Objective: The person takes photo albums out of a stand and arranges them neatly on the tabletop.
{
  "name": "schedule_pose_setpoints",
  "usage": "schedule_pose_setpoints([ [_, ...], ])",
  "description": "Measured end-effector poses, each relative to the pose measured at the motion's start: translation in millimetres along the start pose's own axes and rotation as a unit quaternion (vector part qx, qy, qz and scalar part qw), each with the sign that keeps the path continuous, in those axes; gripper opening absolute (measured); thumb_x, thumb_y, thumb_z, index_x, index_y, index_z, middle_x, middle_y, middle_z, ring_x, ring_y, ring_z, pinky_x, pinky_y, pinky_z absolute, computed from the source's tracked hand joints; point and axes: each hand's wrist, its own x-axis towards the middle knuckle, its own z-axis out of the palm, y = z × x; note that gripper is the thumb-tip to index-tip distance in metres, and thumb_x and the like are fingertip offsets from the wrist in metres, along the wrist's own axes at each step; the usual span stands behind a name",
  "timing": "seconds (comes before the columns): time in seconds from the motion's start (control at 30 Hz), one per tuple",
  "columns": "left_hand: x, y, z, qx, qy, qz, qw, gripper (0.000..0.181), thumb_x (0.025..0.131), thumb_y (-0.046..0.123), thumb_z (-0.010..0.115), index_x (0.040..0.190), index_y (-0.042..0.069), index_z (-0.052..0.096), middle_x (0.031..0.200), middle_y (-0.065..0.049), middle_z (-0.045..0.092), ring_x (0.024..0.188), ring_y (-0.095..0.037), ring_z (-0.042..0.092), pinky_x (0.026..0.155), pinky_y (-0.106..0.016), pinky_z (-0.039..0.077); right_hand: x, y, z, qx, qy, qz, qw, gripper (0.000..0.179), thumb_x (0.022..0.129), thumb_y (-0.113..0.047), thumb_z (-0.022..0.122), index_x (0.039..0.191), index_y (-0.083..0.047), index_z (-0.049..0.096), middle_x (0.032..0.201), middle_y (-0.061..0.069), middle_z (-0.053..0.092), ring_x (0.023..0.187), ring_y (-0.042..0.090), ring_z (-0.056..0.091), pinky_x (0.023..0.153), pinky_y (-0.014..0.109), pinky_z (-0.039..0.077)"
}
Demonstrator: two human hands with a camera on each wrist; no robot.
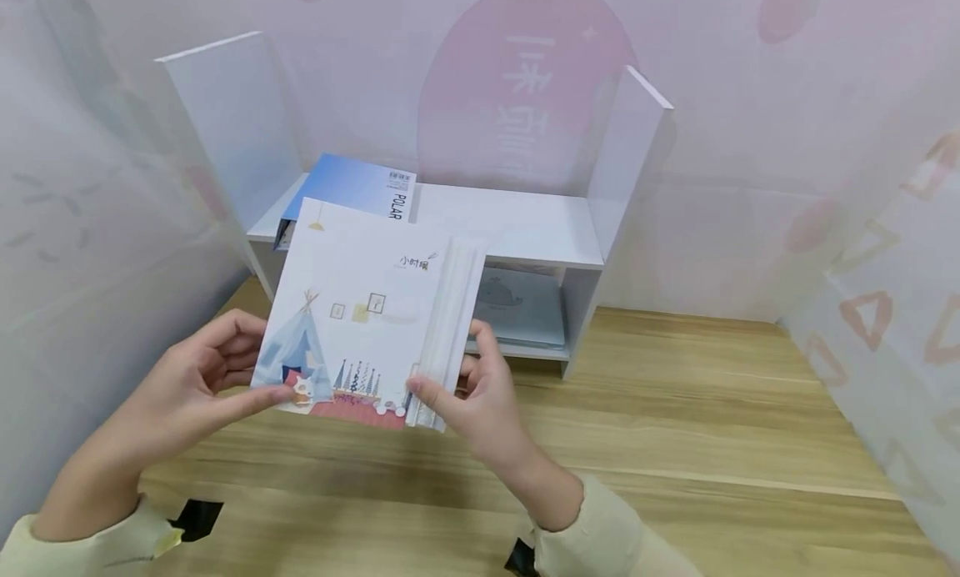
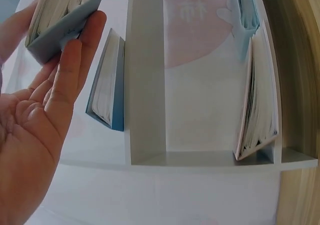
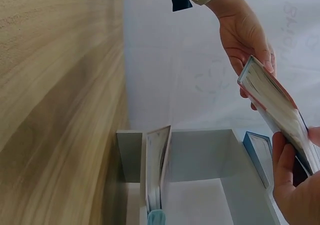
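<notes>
Both hands hold a photo album [image 1: 367,260] tilted up above the table. A tent, a lamp and small frames are drawn on its white cover, and a pale strip runs down its right side. My left hand [image 1: 191,381] grips the lower left corner, thumb on the cover. At the lower right edge, my right hand [image 1: 491,402] pinches the album, thumb in front and fingers behind. Thick pages show along the album's edge [image 3: 272,97] in the right wrist view. Behind it, a blue album [image 1: 337,181] marked POLAR lies on the upper shelf, partly covered.
A white shelf unit [image 1: 510,218] with tall side panels stands at the back of the wooden table [image 1: 675,418]. Its lower compartment holds a grey-blue album [image 1: 525,310] with a whale and a pale-covered album [image 2: 260,110]. Printed cloth walls [image 1: 720,185] surround the table.
</notes>
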Motion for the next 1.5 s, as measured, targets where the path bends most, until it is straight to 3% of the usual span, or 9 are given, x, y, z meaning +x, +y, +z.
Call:
schedule_pose_setpoints([
  [0.2,-5.6,-5.2,-12.2,0.000,-0.023,-0.021,0.9995,0.046,0.076,-0.024,0.069,0.113,-0.004,0.051,0.102,-0.008,0.069,0.096,-0.010,0.071,0.079,-0.019,0.057,4.6,6,7,0.005,-0.024,0.012,0.9996,0.061,0.089,0.002,0.070,0.139,-0.009,0.035,0.119,0.028,0.068,0.096,0.032,0.072,0.074,0.032,0.061],
  [0.37,-10.7,-15.8,-21.4,-0.062,-0.059,-0.028,0.9959,0.045,0.079,-0.027,0.063,0.115,-0.006,0.047,0.099,-0.009,0.070,0.091,-0.013,0.071,0.071,-0.023,0.057,7.8,12,12,0.005,-0.040,0.022,0.9990,0.062,0.090,0.001,0.070,0.139,-0.010,0.035,0.119,0.028,0.068,0.097,0.035,0.072,0.073,0.033,0.061],
  [0.57,-17.4,-24.1,-29.9,-0.064,-0.075,-0.055,0.9936,0.042,0.081,-0.026,0.062,0.114,-0.006,0.046,0.097,-0.009,0.070,0.089,-0.016,0.070,0.071,-0.025,0.057,11.2,24,20,0.006,-0.044,0.040,0.9982,0.060,0.090,0.003,0.069,0.138,-0.009,0.035,0.117,0.029,0.068,0.096,0.036,0.072,0.073,0.033,0.061],
  [0.77,-26.4,-31.7,-34.0,-0.044,-0.089,-0.079,0.9919,0.040,0.082,-0.023,0.062,0.112,-0.001,0.045,0.095,-0.009,0.070,0.087,-0.017,0.069,0.069,-0.026,0.056,11.7,33,26,0.009,-0.050,0.049,0.9975,0.060,0.089,0.006,0.068,0.137,-0.006,0.035,0.113,0.033,0.067,0.097,0.046,0.069,0.071,0.030,0.061],
  [1.03,-38.5,-38.3,-40.4,0.003,-0.105,-0.106,0.9888,0.040,0.085,-0.018,0.065,0.111,0.005,0.046,0.093,-0.006,0.069,0.086,-0.016,0.069,0.067,-0.028,0.055,11.0,43,34,0.032,-0.057,0.082,0.9945,0.062,0.088,0.007,0.068,0.138,-0.009,0.035,0.115,0.031,0.067,0.098,0.044,0.070,0.072,0.034,0.061],
  [1.2,-45.0,-43.0,-45.0,0.009,-0.117,-0.124,0.9853,0.038,0.087,-0.015,0.064,0.111,0.008,0.045,0.095,-0.006,0.071,0.087,-0.016,0.070,0.067,-0.028,0.056,11.1,52,39,0.038,-0.062,0.092,0.9931,0.059,0.089,0.007,0.067,0.136,-0.009,0.036,0.112,0.034,0.067,0.098,0.047,0.069,0.072,0.034,0.061],
  [1.33,-47.8,-48.8,-48.8,-0.014,-0.138,-0.132,0.9814,0.035,0.089,-0.015,0.062,0.110,0.008,0.046,0.096,-0.007,0.072,0.085,-0.017,0.070,0.066,-0.029,0.055,10.8,58,44,0.034,-0.063,0.098,0.9926,0.056,0.089,0.006,0.067,0.134,-0.006,0.036,0.110,0.036,0.067,0.097,0.049,0.068,0.071,0.034,0.061],
  [1.5,-49.9,-56.1,-55.5,-0.070,-0.178,-0.161,0.9682,0.031,0.093,-0.014,0.057,0.110,0.010,0.046,0.102,-0.011,0.074,0.086,-0.020,0.073,0.066,-0.031,0.057,9.6,65,49,0.041,-0.052,0.120,0.9906,0.052,0.088,0.007,0.068,0.130,-0.005,0.039,0.105,0.036,0.068,0.093,0.053,0.068,0.069,0.034,0.061],
])
